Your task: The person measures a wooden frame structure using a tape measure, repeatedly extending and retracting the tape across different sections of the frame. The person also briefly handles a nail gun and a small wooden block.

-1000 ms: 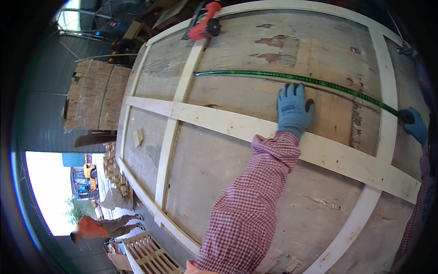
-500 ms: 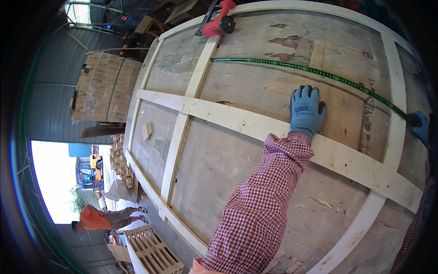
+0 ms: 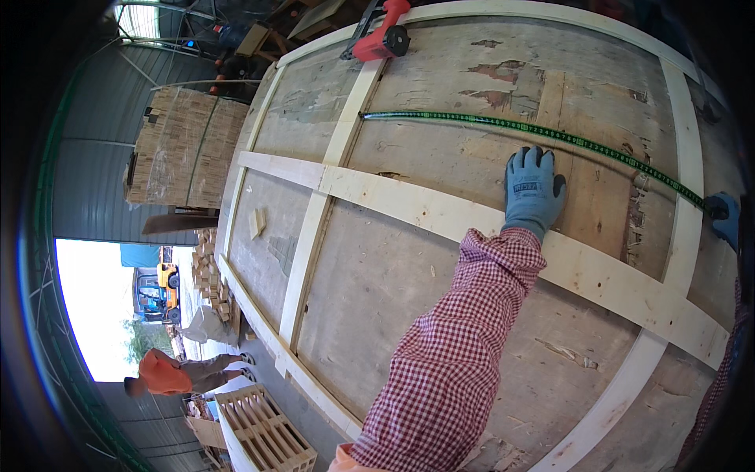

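My left hand (image 3: 533, 189), in a blue work glove, lies palm down with fingers stretched on a wooden panel (image 3: 440, 157), beside a pale crosswise batten (image 3: 425, 206). Its checked sleeve crosses another part of the panel. At the right edge my right hand (image 3: 725, 220), also gloved, is closed at the near end of a green tape measure (image 3: 543, 130); its case is mostly hidden. The tape runs left across the panel above my left hand, over one batten (image 3: 681, 157), and its far end reaches the edge of another (image 3: 351, 118).
A red nail gun (image 3: 383, 39) lies at the panel's far edge. A small wood block (image 3: 257, 223) rests on the left part. Beyond stand a wrapped timber stack (image 3: 181, 149), a pallet (image 3: 263, 429), a forklift (image 3: 157, 291) and a person in an orange top (image 3: 165, 372).
The tape's far end has shifted slightly down and left along the batten, and the tape lies a bit lower. My left hand stays flat on the panel; the right still grips the tape measure.
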Motion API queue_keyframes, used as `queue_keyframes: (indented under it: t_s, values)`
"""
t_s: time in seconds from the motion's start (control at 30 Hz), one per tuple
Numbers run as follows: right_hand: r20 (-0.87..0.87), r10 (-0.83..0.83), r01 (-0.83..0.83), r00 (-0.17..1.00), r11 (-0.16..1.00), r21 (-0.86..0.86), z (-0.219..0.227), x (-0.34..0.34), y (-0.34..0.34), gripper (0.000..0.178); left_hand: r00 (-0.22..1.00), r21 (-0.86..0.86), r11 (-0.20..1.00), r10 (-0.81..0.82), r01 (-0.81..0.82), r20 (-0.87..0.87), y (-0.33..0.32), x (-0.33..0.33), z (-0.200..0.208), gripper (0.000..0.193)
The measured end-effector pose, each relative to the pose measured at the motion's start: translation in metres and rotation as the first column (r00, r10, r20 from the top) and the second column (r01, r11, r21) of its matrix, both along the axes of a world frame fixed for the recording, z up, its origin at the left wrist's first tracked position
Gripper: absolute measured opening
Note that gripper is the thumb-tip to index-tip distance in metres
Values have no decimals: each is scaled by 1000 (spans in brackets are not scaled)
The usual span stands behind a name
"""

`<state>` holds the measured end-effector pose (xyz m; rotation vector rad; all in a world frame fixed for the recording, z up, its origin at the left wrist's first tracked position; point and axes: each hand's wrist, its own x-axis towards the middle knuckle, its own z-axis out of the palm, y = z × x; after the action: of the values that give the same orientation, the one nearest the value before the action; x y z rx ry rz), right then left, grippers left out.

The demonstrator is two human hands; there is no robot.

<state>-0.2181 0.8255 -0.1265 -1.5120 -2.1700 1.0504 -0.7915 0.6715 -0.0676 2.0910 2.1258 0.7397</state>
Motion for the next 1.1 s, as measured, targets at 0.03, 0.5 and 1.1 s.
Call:
queue_keyframes:
  t_s: [0.03, 0.5, 1.1]
  values:
    - [-3, -7, 7, 1000, 1000, -13, 0, -7, -1, 48, 1000, -3, 1000, 5, -5, -4, -2, -3, 0, 43]
    - [206, -19, 62, 978, 977, -204, 121, -138, -48, 40, 995, 57, 996, -57, 62, -88, 6, -6, -13, 44]
    - [319, -73, 150, 945, 963, -223, 144, -156, -59, 41, 991, -11, 999, -47, 46, -122, 6, -8, -3, 39]
